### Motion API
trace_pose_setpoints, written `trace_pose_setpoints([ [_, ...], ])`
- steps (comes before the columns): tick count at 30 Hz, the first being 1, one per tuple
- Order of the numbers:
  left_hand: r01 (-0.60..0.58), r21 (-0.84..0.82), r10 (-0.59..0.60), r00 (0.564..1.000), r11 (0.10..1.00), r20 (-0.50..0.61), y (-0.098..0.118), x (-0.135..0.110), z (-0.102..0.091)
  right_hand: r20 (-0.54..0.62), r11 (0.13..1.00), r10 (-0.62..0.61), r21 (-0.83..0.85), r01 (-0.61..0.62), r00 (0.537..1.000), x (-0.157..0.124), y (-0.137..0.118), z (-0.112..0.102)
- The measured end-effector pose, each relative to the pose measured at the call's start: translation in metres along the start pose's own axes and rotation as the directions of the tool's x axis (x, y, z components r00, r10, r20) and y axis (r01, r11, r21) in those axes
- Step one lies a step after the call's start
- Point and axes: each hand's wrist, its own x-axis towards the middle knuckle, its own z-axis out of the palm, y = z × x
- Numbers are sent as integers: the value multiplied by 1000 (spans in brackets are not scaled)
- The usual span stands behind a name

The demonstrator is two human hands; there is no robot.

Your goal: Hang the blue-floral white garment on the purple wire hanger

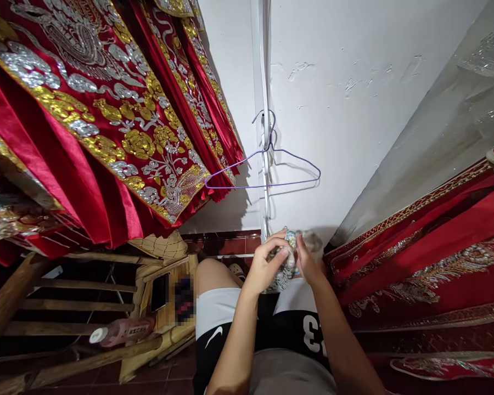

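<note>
Over my lap, both hands hold a small pale textured piece (285,278) in grey, white, light blue and a little yellow. It looks knitted or beaded, but I cannot make out its exact kind. My left hand (268,262) curls around its left side, thumb and fingers closed together on it. On the other side my right hand (307,261) grips it with the thumb up near its top. The fingers cover much of the piece. Just beyond the right hand is a whitish, see-through bundle (313,241), partly hidden.
A purple hanger (263,186) hangs from a white upright pole (265,77) ahead. Red embroidered garments (140,142) hang at left, and more red cloth (444,258) at right. A bamboo stool (164,323) stands left, near a pink bottle (121,332) and a phone (160,292).
</note>
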Motion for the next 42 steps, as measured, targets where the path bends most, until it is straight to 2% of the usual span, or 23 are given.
trace_pose_setpoints([
  [3, -40, 200, 43, 999, 979, -8, 4, 4, -1, 109, 971, 117, 196, -137, 987, -5, -17, 14],
  [6, -13, 263, 28, 998, 965, -51, 0, 9, -16, 332, 985, 134, 60, -163, 934, -10, -37, 14],
  [8, 75, 237, -79, 997, 969, 10, -8, 8, -29, 428, 992, 129, -67, -110, 894, -8, -50, 8],
  [9, 131, 234, -150, 987, 963, 64, -13, 6, -35, 438, 989, 130, -122, -85, 890, -5, -56, 3],
  [10, 184, 246, -221, 967, 952, 130, -19, 4, -41, 411, 983, 129, -172, -62, 902, 1, -61, -3],
  [12, 253, 335, -350, 897, 908, 271, -28, -4, -55, 307, 966, 79, -257, 2, 949, 17, -71, -14],
  [14, 272, 477, -459, 824, 836, 333, -33, -10, -70, 195, 939, -85, -313, 144, 977, 41, -81, -24],
  [15, 275, 565, -507, 806, 778, 306, -32, -12, -79, 141, 917, -198, -322, 234, 970, 55, -85, -27],
  [17, 277, 745, -559, 815, 607, 153, -26, -13, -99, 20, 860, -413, -320, 397, 911, 86, -92, -31],
  [19, 264, 874, -541, 841, 408, -2, -14, -10, -119, -97, 830, -507, -324, 454, 857, 117, -95, -30],
  [20, 245, 913, -529, 848, 327, -38, -7, -8, -127, -127, 837, -497, -329, 437, 858, 130, -94, -28],
  [22, 178, 959, -525, 850, 221, -37, 8, -4, -140, -127, 877, -400, -341, 338, 908, 148, -89, -23],
  [24, 110, 985, -530, 848, 130, -24, 21, 0, -146, -130, 904, -305, -350, 244, 944, 154, -82, -21],
  [26, 60, 998, -520, 853, 31, -35, 30, 4, -147, -155, 905, -307, -353, 237, 939, 149, -75, -25],
  [28, 36, 999, -473, 880, -34, -48, 38, 8, -147, -176, 884, -369, -371, 286, 913, 139, -73, -35],
  [29, 31, 999, -431, 901, -37, -44, 42, 12, -148, -187, 872, -395, -386, 302, 900, 133, -74, -42],
  [31, 26, 999, -307, 952, 20, -18, 50, 22, -149, -224, 858, -419, -416, 303, 880, 123, -78, -56],
  [34, -3, 977, -56, 998, 212, 16, 64, 46, -154, -276, 861, -419, -424, 282, 865, 114, -88, -71],
  [37, -37, 932, 111, 994, 361, -3, 74, 75, -157, -278, 871, -410, -401, 283, 869, 108, -97, -74],
  [42, -38, 888, 175, 983, 459, -48, 72, 117, -141, -276, 879, -416, -367, 305, 867, 99, -97, -60],
])
